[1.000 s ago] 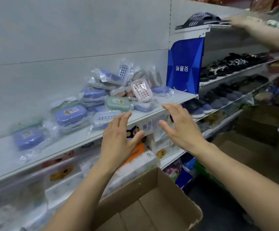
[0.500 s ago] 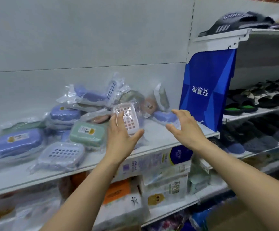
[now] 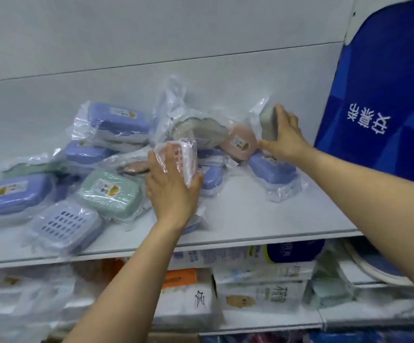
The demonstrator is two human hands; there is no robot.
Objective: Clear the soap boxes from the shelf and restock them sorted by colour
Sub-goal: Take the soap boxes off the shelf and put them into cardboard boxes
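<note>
Left hand (image 3: 173, 184) grips the pink slotted box (image 3: 185, 159) mid-shelf (image 3: 263, 219), right hand (image 3: 284, 137) clasps the grey box (image 3: 268, 125) standing on end nearer the back-right corner.

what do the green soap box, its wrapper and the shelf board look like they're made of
Green soap box: probably moulded plastic, matte pastel, with rounded corners and a paper label. Its wrapper: thin clear plastic film, judging by the crinkles and glare. Shelf board: smooth white surface, likely painted metal or laminate; cannot tell which.
</note>
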